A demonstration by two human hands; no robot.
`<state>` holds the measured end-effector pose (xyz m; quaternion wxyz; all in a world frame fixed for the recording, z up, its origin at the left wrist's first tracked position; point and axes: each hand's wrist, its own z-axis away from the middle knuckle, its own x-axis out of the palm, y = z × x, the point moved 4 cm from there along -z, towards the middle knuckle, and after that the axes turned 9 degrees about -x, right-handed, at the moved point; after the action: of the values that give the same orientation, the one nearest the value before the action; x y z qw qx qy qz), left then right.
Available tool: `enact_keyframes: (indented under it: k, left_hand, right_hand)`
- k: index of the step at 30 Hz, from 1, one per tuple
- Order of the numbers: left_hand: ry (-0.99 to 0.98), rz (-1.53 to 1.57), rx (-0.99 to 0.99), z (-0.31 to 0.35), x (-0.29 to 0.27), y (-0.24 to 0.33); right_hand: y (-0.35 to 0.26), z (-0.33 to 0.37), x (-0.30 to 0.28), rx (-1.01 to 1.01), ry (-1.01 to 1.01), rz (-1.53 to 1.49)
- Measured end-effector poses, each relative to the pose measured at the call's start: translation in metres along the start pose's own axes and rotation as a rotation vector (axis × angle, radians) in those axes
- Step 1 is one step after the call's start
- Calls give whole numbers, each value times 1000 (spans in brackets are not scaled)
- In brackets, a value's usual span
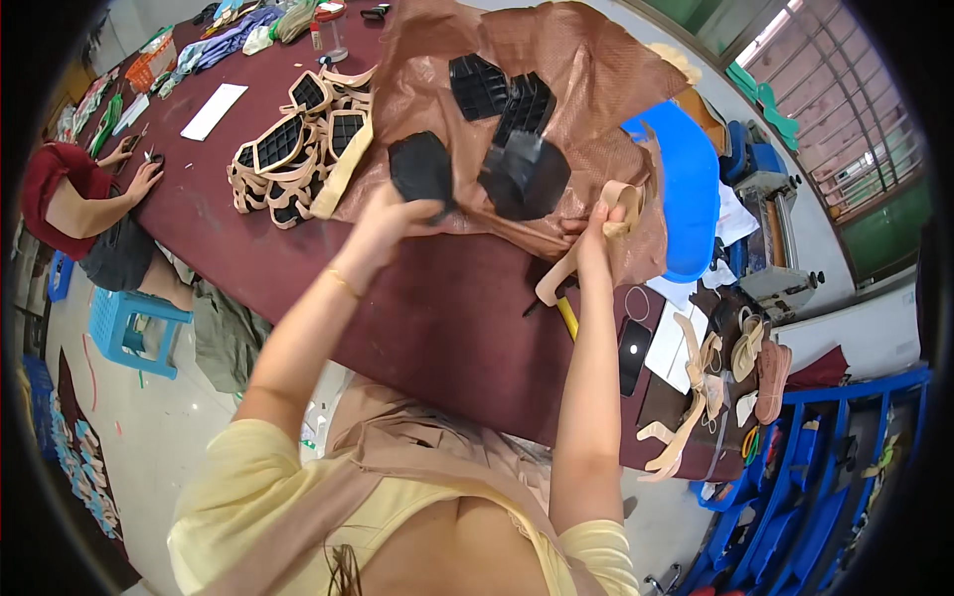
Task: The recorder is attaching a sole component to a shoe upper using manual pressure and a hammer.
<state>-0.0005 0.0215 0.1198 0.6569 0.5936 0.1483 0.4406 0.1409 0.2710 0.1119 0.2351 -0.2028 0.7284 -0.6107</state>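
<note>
Your left hand [394,217] is closed on the lower edge of a black plate [421,171], held over the near left part of a brown sheet [586,60]; the hand is slightly blurred. Your right hand [599,226] grips a beige strip [558,281], which trails down toward you and lies over the table's near side, with a curled beige end showing above the fingers. Between your hands, a glossy black piece [532,179] rests on the sheet, and two ribbed black pieces [477,86] lie farther back, near each other. To the left of the sheet, a pile of beige-framed black pads [298,149] sits on the dark red table [427,328]. To the right, a blue tray [691,194] stands beside the sheet, partly behind it. Nearer you on that side, a dark phone [633,356] lies next to white paper [672,356]. At far left, a co-worker [70,204] has both hands at the table edge, with scissors [153,157] at one.
</note>
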Motion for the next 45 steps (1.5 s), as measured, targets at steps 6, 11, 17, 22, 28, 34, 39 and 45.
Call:
enact_keyframes:
  k: [6,11,17,22,28,34,39,45]
  left_hand:
    - [159,-446,149,77,-132,116]
    - [-249,-104,-89,121,-93,60]
    - [-446,-55,-664,133,10,-100]
    - [-638,-149,-329,108,95,-209]
    - [-594,-70,235,110,100,-174]
    - [-242,501,-499,114,115,-91]
    - [-256,504,-519,115,112,-93]
    - [-230,545,-553,117,112,-87]
  right_hand:
    - [7,-24,2,-66,41,113]
    - [-43,-2,1,-273,-104,-557]
    - [-127,70,1,-303,-345,-898]
    - [-133,170,58,132,-682,-1144]
    - [-82,231,34,30,-502,-443]
    - [-42,244,-31,-46,-16,-224]
    - [-47,237,-39,-223,106,-50]
    - [-45,229,-39,-231,124,-136]
